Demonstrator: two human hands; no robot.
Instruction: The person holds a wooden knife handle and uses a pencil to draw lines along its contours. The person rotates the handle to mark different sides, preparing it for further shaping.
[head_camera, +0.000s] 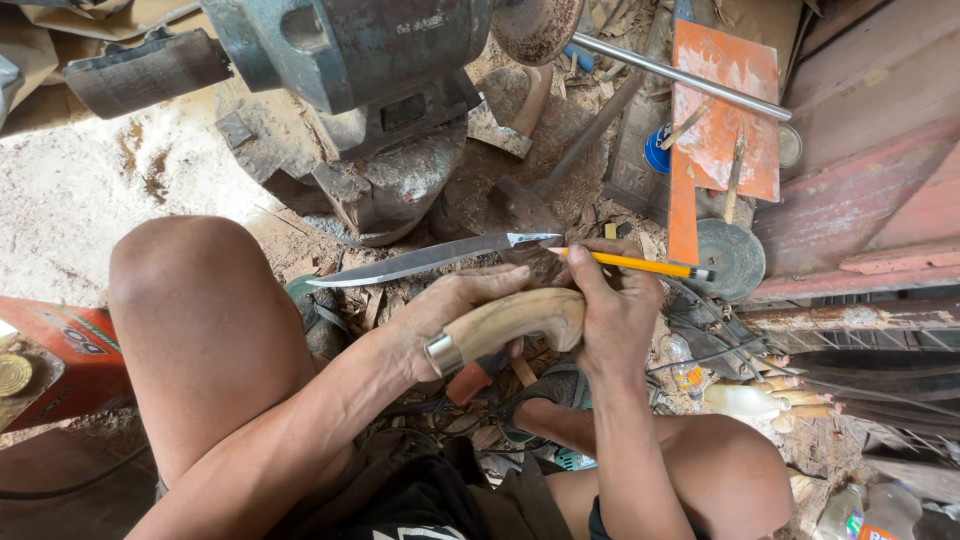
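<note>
My left hand (440, 312) grips a curved pale wooden knife handle (515, 318) with a metal ferrule (443, 353) at its near end. The same hand's fingers steady a long steel knife blade (420, 260) lying just above the handle, its point to the left. My right hand (615, 315) holds a yellow pencil (630, 264), whose tip touches the blade's tang end. That hand's palm rests against the far end of the handle. Both hands are above my bare knees.
A blue-grey bench grinder (340, 50) stands ahead on sawdust-covered ground. To the right are a steel rod (680, 75), an orange board (725, 110) and a grey round disc (732, 258). A red box (70, 360) sits at left and plastic bottles (865, 510) at lower right.
</note>
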